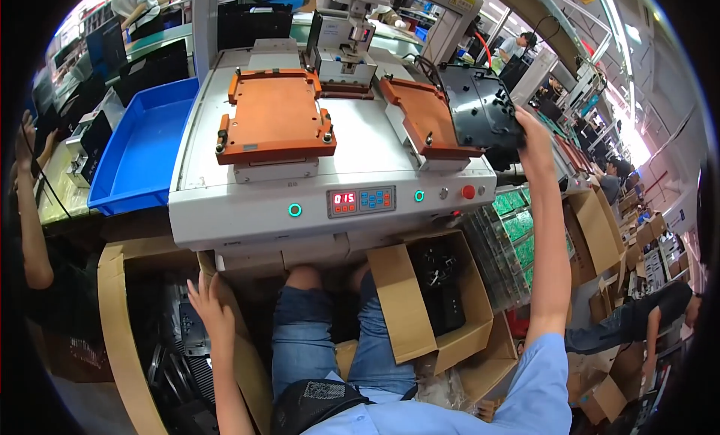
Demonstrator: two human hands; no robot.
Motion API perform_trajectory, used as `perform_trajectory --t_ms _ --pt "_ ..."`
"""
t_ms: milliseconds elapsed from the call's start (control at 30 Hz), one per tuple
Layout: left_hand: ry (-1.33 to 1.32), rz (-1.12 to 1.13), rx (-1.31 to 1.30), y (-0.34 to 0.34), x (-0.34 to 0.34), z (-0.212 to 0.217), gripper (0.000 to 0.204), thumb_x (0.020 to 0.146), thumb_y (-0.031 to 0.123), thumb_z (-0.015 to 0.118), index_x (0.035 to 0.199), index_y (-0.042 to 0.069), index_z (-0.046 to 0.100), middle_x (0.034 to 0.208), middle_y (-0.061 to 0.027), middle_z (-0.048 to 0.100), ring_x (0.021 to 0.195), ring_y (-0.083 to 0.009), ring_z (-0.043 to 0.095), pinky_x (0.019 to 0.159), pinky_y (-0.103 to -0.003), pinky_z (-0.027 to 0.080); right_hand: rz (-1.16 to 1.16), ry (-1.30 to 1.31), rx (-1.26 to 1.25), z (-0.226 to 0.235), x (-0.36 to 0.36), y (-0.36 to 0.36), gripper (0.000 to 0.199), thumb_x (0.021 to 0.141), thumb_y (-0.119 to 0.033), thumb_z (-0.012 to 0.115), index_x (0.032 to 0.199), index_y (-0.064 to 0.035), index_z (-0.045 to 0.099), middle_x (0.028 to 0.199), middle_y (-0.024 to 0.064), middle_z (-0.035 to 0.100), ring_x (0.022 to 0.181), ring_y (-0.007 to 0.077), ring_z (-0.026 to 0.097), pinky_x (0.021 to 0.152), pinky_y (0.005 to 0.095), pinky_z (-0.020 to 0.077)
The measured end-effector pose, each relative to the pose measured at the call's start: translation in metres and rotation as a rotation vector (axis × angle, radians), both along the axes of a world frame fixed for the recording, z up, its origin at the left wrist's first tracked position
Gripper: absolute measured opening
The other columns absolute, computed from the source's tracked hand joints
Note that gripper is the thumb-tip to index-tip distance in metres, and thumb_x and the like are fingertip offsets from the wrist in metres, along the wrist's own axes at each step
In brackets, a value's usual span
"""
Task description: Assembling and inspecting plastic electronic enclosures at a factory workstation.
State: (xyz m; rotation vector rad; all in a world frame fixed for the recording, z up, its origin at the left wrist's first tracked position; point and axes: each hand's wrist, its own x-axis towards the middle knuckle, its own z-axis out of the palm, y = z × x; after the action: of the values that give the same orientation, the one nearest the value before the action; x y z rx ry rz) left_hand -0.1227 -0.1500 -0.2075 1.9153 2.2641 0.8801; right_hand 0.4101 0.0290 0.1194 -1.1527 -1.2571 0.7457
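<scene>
My right hand (pixel 534 139) grips the right edge of a black plastic housing panel (pixel 480 97), which tilts above the right orange fixture (pixel 424 112) on the white bench machine (pixel 360 146). The panel's face shows small raised posts and clips; it hides part of that fixture. My left hand (pixel 212 307) has its fingers spread and holds nothing. It hovers over the right side of an open cardboard box (pixel 112 307) containing dark plastic parts (pixel 184 375). The left orange fixture (pixel 274 116) carries no part.
A blue tray (pixel 146 146) lies left of the machine. Its front has a control panel (pixel 361 201) and a red button (pixel 468 191). Another carton (pixel 405 307) with black parts stands by my right knee, near racked green circuit boards (pixel 517 225). Other people work around.
</scene>
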Motion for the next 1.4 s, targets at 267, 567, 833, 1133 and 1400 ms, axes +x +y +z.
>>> perform_trajectory --t_ms 267,567,833,1133,1400 --pt "-0.392 0.053 -0.098 -0.003 -0.018 -0.034 0.058 0.085 -0.005 0.053 0.138 0.013 0.04 0.135 -0.0196 0.044 0.125 -0.0402 0.04 0.103 -0.042 0.035 -0.02 -0.223 -0.161 -0.029 0.01 0.071 0.038 0.087 -0.019 0.057 0.118 0.0021 0.06 0.101 0.004 0.064 0.088 0.0115 0.057 0.075 0.0268 0.0451" --pt "-0.448 0.006 -0.036 -0.004 -0.019 -0.035 0.053 0.086 -0.008 0.049 0.136 0.01 0.042 0.128 -0.0184 0.051 0.118 -0.0354 0.05 0.097 -0.038 0.042 -0.13 -0.643 -0.259 -0.037 -0.025 0.072 0.037 0.082 -0.017 0.061 0.116 -0.0021 0.065 0.101 0.0023 0.066 0.091 0.0101 0.057 0.084 0.0272 0.0416" --pt "-0.445 0.005 -0.033 -0.004 -0.016 -0.036 0.05 0.088 -0.008 0.048 0.134 0.012 0.043 0.126 -0.0181 0.051 0.115 -0.0357 0.051 0.095 -0.039 0.043 -0.393 -1.186 -0.041 -0.053 -0.007 0.08 0.036 0.084 -0.017 0.063 0.117 -0.0014 0.064 0.102 0.0042 0.067 0.09 0.011 0.06 0.084 0.0239 0.0441" --pt "-0.445 -0.01 -0.017 0.001 -0.018 -0.036 0.049 0.087 -0.008 0.049 0.132 0.009 0.045 0.124 -0.0178 0.053 0.114 -0.0354 0.051 0.095 -0.038 0.042 -0.216 -0.977 -0.304 -0.025 0.004 0.108 0.034 0.082 -0.029 0.064 0.106 -0.0056 0.069 0.086 0.0036 0.068 0.077 0.0156 0.061 0.073 0.0319 0.0457" --pt "-0.515 0.008 -0.101 0.0 -0.014 -0.028 0.047 0.086 -0.008 0.049 0.13 0.008 0.048 0.123 -0.019 0.053 0.114 -0.0352 0.052 0.097 -0.038 0.041 -0.616 -1.004 -0.206 -0.058 -0.038 0.198 0.03 0.073 -0.027 0.072 0.089 -0.0017 0.071 0.089 0.0186 0.069 0.087 0.0292 0.067 0.08 0.0355 0.0505"
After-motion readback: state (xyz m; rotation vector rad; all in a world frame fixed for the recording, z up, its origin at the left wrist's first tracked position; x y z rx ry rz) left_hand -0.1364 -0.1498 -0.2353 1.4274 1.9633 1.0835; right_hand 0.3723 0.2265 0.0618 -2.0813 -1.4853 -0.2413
